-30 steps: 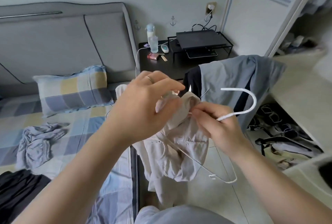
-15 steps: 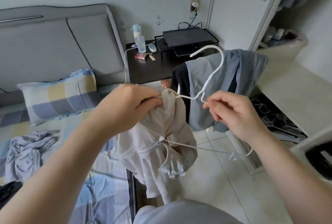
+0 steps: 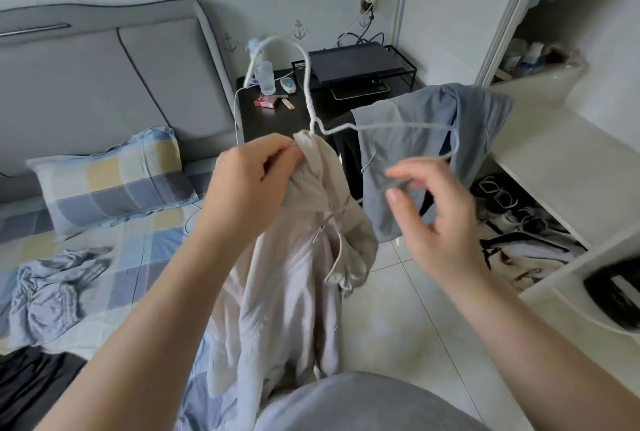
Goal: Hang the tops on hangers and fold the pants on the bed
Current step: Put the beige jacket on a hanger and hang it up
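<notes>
Up swings the hanger (image 3: 307, 91) — half a second ago its hook leaned right, now it stands upright with the tip curling left toward the headboard and the shoulder wire running left to right. Right hand (image 3: 443, 219) has left the hanger's neck — its grip is apart, fingers loose near the lower wire. Left hand (image 3: 252, 181) pinches the collar of the beige top (image 3: 287, 278), which hangs lengthwise straight down beside the bed (image 3: 138, 240).

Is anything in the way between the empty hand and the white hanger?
Nothing visible. The right hand is right beside the bare arm of the white hanger; the grey-blue top hangs behind it, not between.
</notes>
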`<state>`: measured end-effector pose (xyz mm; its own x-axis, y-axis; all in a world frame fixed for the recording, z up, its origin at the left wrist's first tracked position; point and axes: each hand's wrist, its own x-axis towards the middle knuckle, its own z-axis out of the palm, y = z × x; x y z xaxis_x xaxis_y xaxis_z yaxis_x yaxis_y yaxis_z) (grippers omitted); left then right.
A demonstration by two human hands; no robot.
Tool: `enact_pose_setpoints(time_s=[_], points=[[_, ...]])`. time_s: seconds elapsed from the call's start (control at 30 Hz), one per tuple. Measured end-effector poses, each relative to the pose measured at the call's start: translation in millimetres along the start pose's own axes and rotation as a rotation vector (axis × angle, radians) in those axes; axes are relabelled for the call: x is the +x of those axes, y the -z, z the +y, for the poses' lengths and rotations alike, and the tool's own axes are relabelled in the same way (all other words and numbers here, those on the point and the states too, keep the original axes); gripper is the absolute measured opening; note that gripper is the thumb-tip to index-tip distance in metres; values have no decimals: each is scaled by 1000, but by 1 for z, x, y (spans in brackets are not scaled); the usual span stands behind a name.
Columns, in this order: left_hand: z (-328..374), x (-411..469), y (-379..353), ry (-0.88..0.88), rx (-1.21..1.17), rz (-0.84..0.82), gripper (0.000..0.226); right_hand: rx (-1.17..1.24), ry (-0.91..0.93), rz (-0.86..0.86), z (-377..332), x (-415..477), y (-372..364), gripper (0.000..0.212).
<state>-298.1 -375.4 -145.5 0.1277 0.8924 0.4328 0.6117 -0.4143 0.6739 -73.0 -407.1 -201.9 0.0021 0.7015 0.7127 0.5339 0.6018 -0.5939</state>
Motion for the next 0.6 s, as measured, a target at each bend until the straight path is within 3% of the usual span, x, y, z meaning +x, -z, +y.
enact_pose_setpoints(time_s=[0.1,0.17,0.37,0.5,0.6], points=[[5,-1,-6,86,-125,83,23,189,-207,-342,-7,-20,-27,36],[11,-1,-10,129,-180,133,22,230,-291,-475,-5,-28,-45,48],[16,-3,-13,209,-326,226,23,100,-389,-433,8,-24,-64,67],[13,-5,-15,245,-395,189,19,-12,-317,-464,21,-17,-67,51],[14,-9,-17,268,-460,165,14,119,-424,-491,25,-7,-62,23]])
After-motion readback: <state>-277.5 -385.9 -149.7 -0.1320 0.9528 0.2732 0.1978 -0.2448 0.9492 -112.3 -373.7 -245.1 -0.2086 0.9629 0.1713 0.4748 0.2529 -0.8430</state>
